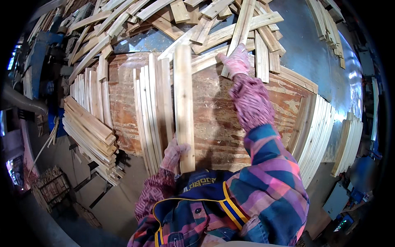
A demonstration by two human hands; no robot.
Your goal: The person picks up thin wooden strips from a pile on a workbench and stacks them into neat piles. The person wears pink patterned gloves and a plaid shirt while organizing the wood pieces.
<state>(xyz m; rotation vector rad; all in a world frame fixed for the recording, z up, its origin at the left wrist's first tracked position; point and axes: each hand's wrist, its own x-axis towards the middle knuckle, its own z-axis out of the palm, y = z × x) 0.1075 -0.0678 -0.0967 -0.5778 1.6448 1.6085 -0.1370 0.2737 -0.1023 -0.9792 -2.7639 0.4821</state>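
Near the front edge of the worktable, my gloved left hand point(174, 154) is closed on the lower end of a pale wooden slat point(183, 103). That slat stands lengthwise in front of me, its far end slightly blurred. My right arm reaches forward, and my gloved right hand point(238, 61) grips the near end of another slat point(242, 25), which lies on a jumbled pile of boards point(205, 39). The palm hides part of this second slat. Just left of my left hand, a row of slats point(148, 111) stands side by side.
Under the slats is a worn plywood top point(218, 119), with a blue metal surface point(302, 45) beyond it. More slats form a row at the right point(314, 136) and a stack at the left point(88, 131). Blue machinery point(41, 61) stands far left.
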